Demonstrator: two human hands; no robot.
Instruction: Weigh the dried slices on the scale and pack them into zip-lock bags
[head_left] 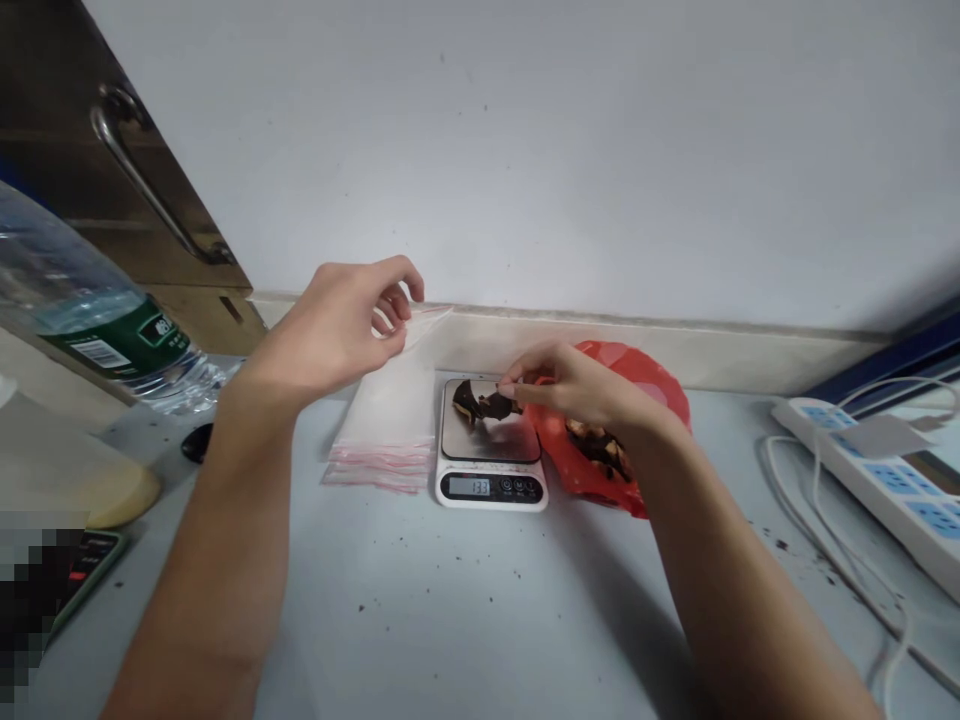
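Note:
A small digital kitchen scale (491,485) stands on the table, its display reading what looks like 133 or 13.3. Dark brown, dried-looking pieces (472,402) with paler edges lie on its metal plate. My right hand (574,385) reaches over the plate's right side, thumb and fingers pinched on one of these dark pieces. Just right of the scale, a red plastic bag (637,375) lies opened with more such pieces inside, partly covered by my right wrist. My left hand (352,320) hovers with loosely curled, parted fingers above a stack of clear zip bags (390,415), holding nothing visible.
At the left are a large water bottle (112,310) with a green label, and a container (82,470) with yellowish contents. A white power strip (877,470) with cables lies at right. Dark crumbs dot the table. A pale wall (540,180) rises behind.

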